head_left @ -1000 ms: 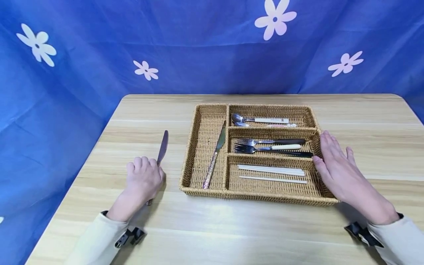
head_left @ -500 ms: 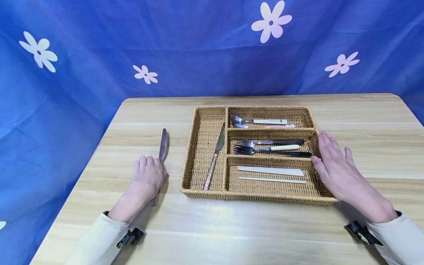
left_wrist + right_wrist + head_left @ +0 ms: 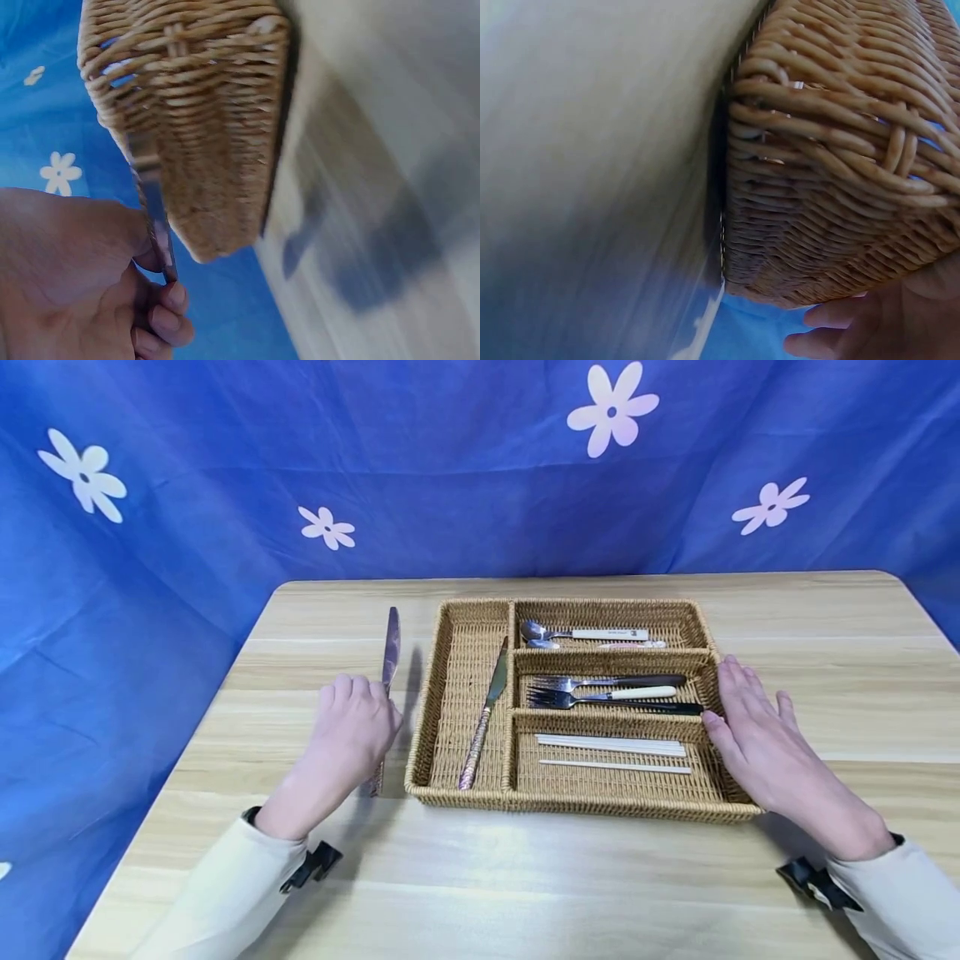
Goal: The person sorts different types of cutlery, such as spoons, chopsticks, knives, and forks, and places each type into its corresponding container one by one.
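My left hand point(image 3: 352, 727) pinches a table knife point(image 3: 391, 647) between thumb and fingers, held above the table just left of the wicker tray point(image 3: 600, 810). The blade points away from me; the left wrist view shows the knife point(image 3: 159, 217) edge-on beside the tray's woven wall point(image 3: 217, 150). On the tray's right side rests my right hand point(image 3: 772, 756), its fingers straight along the outer wall. Another knife point(image 3: 484, 714), with a patterned handle, lies in the long left compartment.
Spoons point(image 3: 588, 633) occupy the back compartment, several forks point(image 3: 615, 693) the middle one, and white chopsticks point(image 3: 611, 746) the front one. A blue flowered cloth point(image 3: 450, 468) hangs behind the wooden table point(image 3: 480, 885).
The left hand has lifted the knife off the table and moved it right and away from me, nearer the tray. My right hand has stayed against the tray.
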Demonstrator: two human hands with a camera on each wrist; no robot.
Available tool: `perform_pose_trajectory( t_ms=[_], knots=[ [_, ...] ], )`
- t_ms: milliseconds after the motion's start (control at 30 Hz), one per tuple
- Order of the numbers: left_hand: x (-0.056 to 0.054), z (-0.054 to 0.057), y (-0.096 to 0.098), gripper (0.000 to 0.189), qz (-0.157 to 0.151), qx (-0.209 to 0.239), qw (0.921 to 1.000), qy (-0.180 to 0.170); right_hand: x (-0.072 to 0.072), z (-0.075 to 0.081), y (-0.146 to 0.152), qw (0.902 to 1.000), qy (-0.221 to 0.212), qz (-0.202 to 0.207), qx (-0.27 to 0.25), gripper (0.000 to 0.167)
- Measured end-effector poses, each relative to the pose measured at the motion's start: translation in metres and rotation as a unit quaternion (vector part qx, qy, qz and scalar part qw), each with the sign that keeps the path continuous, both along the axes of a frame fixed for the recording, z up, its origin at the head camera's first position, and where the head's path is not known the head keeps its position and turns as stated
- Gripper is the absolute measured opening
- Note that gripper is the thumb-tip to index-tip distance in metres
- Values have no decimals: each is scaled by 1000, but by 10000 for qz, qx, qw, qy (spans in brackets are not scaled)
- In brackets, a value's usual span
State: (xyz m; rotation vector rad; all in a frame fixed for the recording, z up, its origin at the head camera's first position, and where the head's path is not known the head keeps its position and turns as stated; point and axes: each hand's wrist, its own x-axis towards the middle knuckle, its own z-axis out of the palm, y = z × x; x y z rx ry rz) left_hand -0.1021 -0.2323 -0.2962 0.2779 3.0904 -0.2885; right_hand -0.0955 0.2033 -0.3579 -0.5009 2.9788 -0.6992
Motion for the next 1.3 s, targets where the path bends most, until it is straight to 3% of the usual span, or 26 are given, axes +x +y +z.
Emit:
perform_pose_trajectory(
  t_ms=[133,433,667,933,1133,1300],
  knots=[
    [-6,7,13,26,-74,-136,9992,-364,-1,-1,-1,10000,-50,1,-22,63],
    [-13,11,31,32,-127,-1,9998,-155,-2,-1,0,10000,-31,14,-32,63],
    [-18,16,54,25,-413,-533,9968,-435,-3,0,0,10000,-37,43,-29,63],
    [-27,-1,79,35,-424,-798,9957,-183,1,0,1,9996,-60,95,-273,64],
    [-30,-21,85,33,-423,-1361,9884,-532,1,-1,2,9994,-2,172,-295,63],
    [-30,-34,86,25,-320,-1751,9823,-589,0,0,2,9994,66,231,-259,63]
  ],
)
